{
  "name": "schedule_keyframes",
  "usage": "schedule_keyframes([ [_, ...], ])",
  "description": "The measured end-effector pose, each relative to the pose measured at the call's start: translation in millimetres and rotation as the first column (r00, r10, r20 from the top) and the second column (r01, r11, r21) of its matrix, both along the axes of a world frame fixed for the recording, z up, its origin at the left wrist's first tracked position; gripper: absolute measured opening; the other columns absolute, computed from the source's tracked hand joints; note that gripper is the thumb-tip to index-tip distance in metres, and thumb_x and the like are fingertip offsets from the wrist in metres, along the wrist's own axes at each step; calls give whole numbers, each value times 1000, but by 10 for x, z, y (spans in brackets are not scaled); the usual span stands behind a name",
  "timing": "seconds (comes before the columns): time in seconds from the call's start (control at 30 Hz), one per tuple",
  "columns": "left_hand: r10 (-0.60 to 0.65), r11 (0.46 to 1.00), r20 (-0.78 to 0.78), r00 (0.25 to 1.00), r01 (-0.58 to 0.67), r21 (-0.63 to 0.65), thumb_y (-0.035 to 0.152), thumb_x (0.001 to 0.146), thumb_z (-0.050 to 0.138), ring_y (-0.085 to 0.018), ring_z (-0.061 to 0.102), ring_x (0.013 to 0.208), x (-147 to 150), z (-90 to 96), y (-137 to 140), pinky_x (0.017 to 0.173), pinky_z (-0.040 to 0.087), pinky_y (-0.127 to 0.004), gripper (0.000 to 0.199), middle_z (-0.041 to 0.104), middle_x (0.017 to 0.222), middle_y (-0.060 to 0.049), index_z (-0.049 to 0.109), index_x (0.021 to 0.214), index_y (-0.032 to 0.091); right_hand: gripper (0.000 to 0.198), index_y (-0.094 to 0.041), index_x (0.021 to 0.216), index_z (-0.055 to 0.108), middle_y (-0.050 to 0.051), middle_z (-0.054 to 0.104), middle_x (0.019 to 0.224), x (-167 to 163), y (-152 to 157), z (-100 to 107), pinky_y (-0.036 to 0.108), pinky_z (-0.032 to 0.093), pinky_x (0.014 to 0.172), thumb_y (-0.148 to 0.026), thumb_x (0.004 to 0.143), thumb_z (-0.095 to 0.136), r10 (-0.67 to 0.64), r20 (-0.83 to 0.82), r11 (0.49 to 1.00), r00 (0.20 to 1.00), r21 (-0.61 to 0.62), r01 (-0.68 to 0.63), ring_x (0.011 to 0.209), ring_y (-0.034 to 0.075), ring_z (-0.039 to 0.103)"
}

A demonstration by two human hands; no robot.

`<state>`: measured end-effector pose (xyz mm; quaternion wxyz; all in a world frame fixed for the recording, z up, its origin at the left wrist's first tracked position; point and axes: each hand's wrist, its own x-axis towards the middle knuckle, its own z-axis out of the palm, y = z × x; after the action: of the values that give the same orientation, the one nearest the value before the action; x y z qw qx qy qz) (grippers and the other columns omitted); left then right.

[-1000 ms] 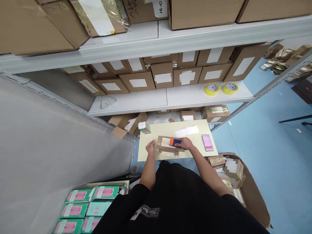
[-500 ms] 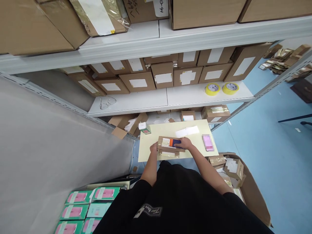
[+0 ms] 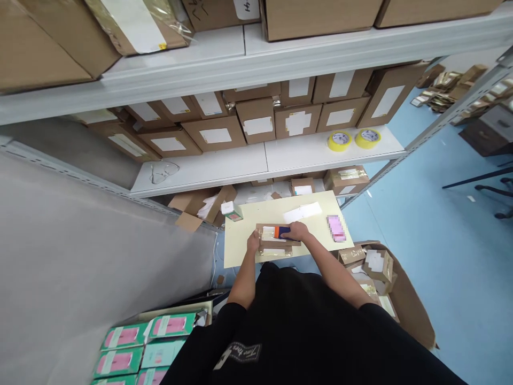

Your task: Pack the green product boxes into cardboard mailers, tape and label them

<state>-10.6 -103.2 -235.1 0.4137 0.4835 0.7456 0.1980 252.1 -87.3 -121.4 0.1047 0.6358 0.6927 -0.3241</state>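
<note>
On the pale yellow table board (image 3: 240,240) lies a small brown cardboard box (image 3: 266,236) with white labels and clear tape on it. My left hand (image 3: 253,241) is closed on the box's left end, its fingertips partly hidden. Over the top of the box, my right hand (image 3: 298,231) grips a dark blue and orange tape dispenser (image 3: 280,232), which lies flat against the label. A white paper (image 3: 302,212) rests behind the box. To the left stands a small green-and-white carton (image 3: 232,211), and a pink, pixelated item (image 3: 335,228) lies to the right.
Ahead, a white shelf (image 3: 224,172) bears labelled boxes, yellow tape rolls (image 3: 339,141) and a pair of glasses (image 3: 162,172). At the right, a big open carton (image 3: 414,310) holds parcels. Green-and-pink boxes (image 3: 168,325) are stacked lower left. A grey wall (image 3: 120,235) borders the left side.
The camera view has shifted slightly. My right hand and the tape dispenser have moved a little left along the box top. My left hand stays on the box's left end.
</note>
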Motion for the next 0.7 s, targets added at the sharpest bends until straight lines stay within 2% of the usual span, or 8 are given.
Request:
schedule_keyframes([
  [0.1, -5, 1000, -85, 996, 4, -5, 55, 106, 29, -29, 64, 124, 28, 8, -22, 107, 45, -38, 55, 73, 127, -15, 70, 118, 19, 62, -16, 108, 76, 16, 77, 110, -28, 6, 24, 29, 51, 74, -71, 80, 71, -1, -3, 1000, 1000, -5, 1, 101, 29, 73],
  [0.2, 5, 1000, -164, 986, -9, -23, 52, 107, 31, -31, 68, 117, 82, 33, -28, 99, 48, -40, 51, 75, 119, -16, 65, 126, 20, 60, -16, 105, 77, 16, 78, 106, 105, -18, 36, 29, 51, 74, -70, 80, 72, -17, 3, 1000, 1000, -10, 17, 97, 29, 74],
  [0.33, 1, 999, -250, 968, -13, -47, 48, 107, 31, -34, 69, 112, 155, 64, -24, 93, 48, -42, 49, 75, 110, -20, 60, 133, 17, 62, -14, 103, 78, 19, 77, 108, 617, -142, 27, 31, 52, 78, -70, 77, 75, -72, 81, 997, 994, -9, 73, 100, 31, 74],
  [0.5, -44, 998, -285, 957, 28, -59, 49, 107, 28, -33, 71, 107, 155, 67, -8, 90, 48, -39, 51, 76, 105, -18, 62, 128, 18, 70, -11, 108, 77, 23, 76, 111, 1281, -294, 16, 32, 52, 81, -72, 74, 78, -160, 173, 983, 972, -56, 172, 103, 33, 73],
  [0.6, -64, 997, -305, 950, 46, -65, 50, 108, 25, -34, 71, 103, 141, 57, 7, 87, 49, -40, 53, 76, 104, -19, 63, 127, 18, 69, -11, 110, 77, 23, 77, 111, 1249, -265, -52, 32, 53, 82, -69, 73, 80, -180, 197, 980, 964, -46, 192, 103, 32, 73],
  [0.7, -78, 996, -329, 941, 58, -71, 50, 108, 24, -34, 72, 102, 134, 55, 21, 87, 49, -41, 54, 76, 105, -20, 62, 129, 17, 64, -9, 112, 76, 22, 77, 110, 830, -189, -217, 33, 55, 81, -60, 74, 82, -217, 179, 973, 960, -39, 227, 99, 31, 74],
])
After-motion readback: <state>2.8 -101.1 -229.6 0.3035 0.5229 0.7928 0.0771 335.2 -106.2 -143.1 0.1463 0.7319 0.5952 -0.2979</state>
